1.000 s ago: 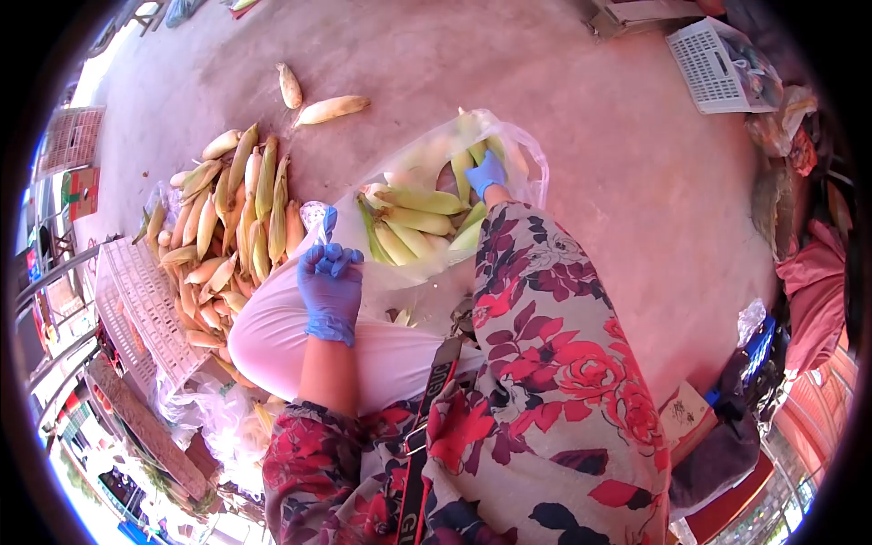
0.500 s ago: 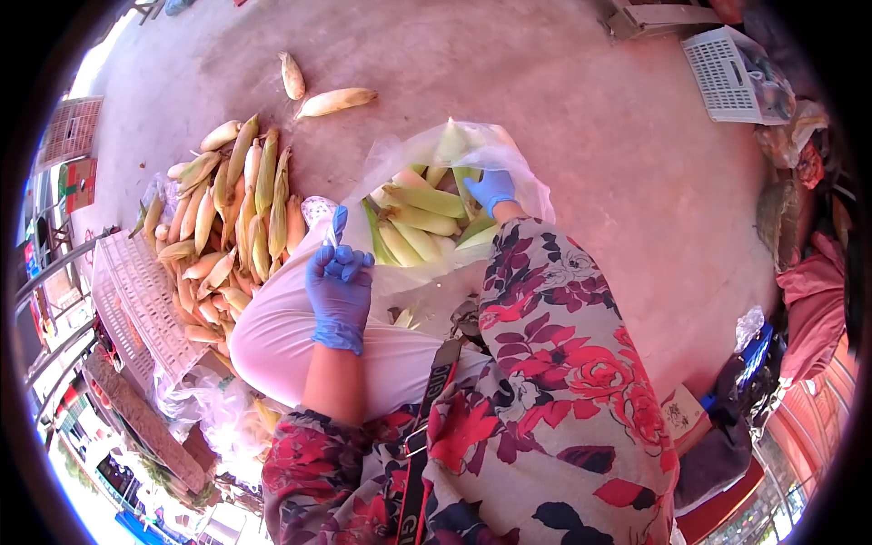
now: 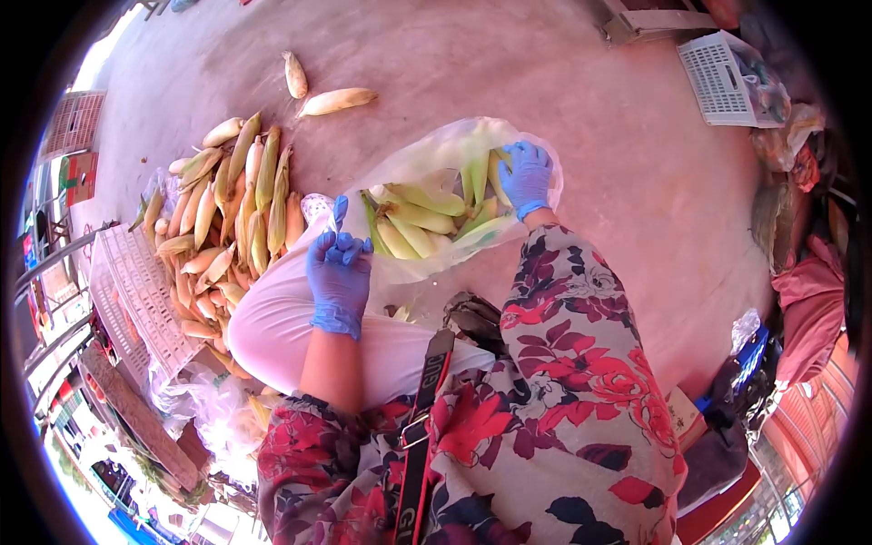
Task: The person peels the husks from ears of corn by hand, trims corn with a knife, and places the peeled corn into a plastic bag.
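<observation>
Both hands wear blue gloves. My left hand [image 3: 339, 282] is raised over the white-clad knee, fingers curled around something I cannot make out, with a small blue tip sticking up above it. At the right side of a clear plastic bag [image 3: 436, 265], my right hand [image 3: 527, 177] lies with fingers spread over the bag's edge. Inside the bag are several ears of green-husked corn [image 3: 418, 216]. Left of the knee is a large heap of corn [image 3: 207, 218] with yellowish husks.
Two loose ears [image 3: 336, 102] lie on the floor beyond the heap. White plastic crates stand at the left [image 3: 150, 295] and upper right [image 3: 718, 82]. A crumpled plastic bag [image 3: 218, 409] is at lower left, and a red cloth [image 3: 811, 309] at right.
My right hand has moved right, from inside the bag to its right edge, and its fingers have spread. My left hand has hardly moved.
</observation>
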`<state>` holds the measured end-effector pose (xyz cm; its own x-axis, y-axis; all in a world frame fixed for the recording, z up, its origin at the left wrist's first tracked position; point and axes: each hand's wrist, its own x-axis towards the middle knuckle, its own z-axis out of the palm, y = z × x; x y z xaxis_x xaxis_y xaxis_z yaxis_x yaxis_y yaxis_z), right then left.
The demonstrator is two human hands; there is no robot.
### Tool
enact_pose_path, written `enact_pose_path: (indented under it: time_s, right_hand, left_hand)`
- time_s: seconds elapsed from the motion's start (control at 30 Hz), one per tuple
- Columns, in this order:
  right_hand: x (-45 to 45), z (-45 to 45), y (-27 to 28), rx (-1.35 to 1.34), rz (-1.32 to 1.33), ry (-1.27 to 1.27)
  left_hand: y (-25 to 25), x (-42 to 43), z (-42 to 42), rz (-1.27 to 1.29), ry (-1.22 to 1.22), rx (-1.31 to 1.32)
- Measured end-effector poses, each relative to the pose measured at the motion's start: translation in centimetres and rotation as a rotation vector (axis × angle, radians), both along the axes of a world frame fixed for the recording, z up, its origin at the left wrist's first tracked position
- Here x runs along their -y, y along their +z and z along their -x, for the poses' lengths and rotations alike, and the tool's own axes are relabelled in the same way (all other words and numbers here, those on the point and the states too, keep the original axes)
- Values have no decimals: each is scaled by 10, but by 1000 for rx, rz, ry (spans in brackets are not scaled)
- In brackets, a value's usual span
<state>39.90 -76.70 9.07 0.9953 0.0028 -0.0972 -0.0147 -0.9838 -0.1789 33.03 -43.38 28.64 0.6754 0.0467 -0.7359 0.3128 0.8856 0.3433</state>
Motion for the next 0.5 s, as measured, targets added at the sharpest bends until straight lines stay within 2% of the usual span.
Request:
enact_pose_path:
  time_s: [0.07,0.13,0.2,0.27,0.37,0.43,0.5]
  right_hand:
    - [-3,1,71,255,-16,-163]
    - [19,2,19,255,157,-558]
    - [48,-19,-18,97,-113,-730]
    - [58,-34,-31,-265,-806,-623]
    - [-15,-40,116,-235,-1621,-465]
    - [-40,-38,184,-439,-1768,-268]
    - [-65,-9,221,-514,-1590,-68]
  left_hand:
    - [-7,-6,1,65,-38,55]
    - [-6,-7,0,112,-82,113]
    - [0,-5,-1,138,-124,168]
    - [1,-11,-2,98,-105,162]
    - [0,-14,3,116,-106,168]
    - [9,-17,6,188,-120,176]
    - [12,-17,14,208,-191,207]
